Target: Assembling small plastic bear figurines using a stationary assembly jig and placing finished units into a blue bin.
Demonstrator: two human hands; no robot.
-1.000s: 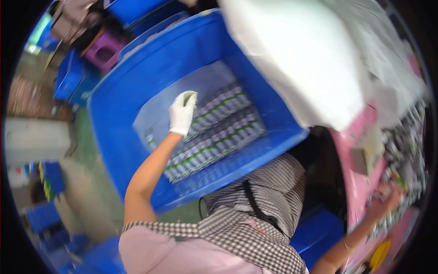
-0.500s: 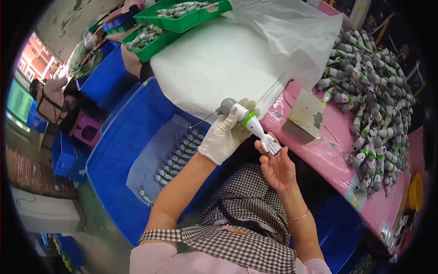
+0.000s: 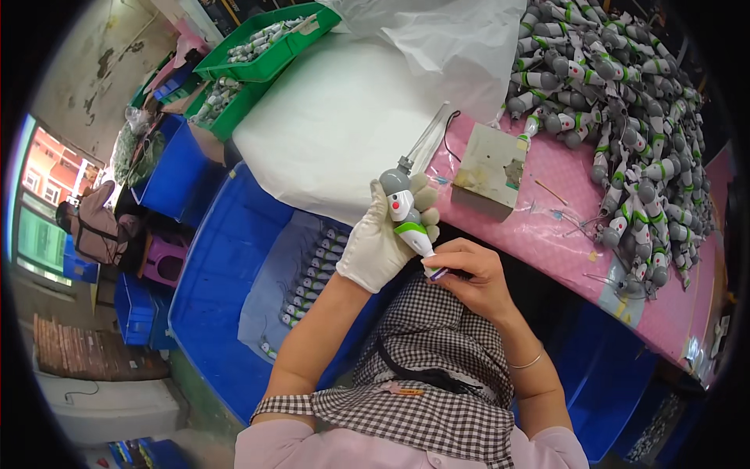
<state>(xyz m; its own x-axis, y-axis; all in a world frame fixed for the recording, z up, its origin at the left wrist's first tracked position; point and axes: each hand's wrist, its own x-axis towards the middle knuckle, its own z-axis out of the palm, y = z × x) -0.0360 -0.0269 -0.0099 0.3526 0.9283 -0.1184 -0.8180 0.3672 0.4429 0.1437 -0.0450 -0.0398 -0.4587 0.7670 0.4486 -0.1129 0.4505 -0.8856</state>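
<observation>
Head view: a seated worker's gloved left hand [image 3: 380, 248] wraps its grip around a grey, white and green toy figure [image 3: 406, 213], raised upright in front of the chest, apparently so its lower end faces the other hand. The bare right hand [image 3: 470, 275] pinches a small purple-tipped tool or part [image 3: 438, 273] in a narrow grip against the figure's base; what the piece is cannot be told.

To the left, low beside the worker, a big blue crate [image 3: 215, 273] holds finished-looking figures laid in neat rows [image 3: 308, 270] on a pale liner, seemingly kept in order within the left arm's reach.

On the far right, a pink worktop [image 3: 547, 234] carries a loose heap of the same figures [image 3: 625, 117], near the right hand. A small grey metal box [image 3: 488, 168] stands between heap and worker, thin wires trailing from it.

A large white plastic bag [image 3: 351, 109] bulges at far centre. Beyond it, green trays [image 3: 266, 47] hold more small parts, and blue bins [image 3: 176, 176] stand stacked at far left. No readable labels show on any container
</observation>
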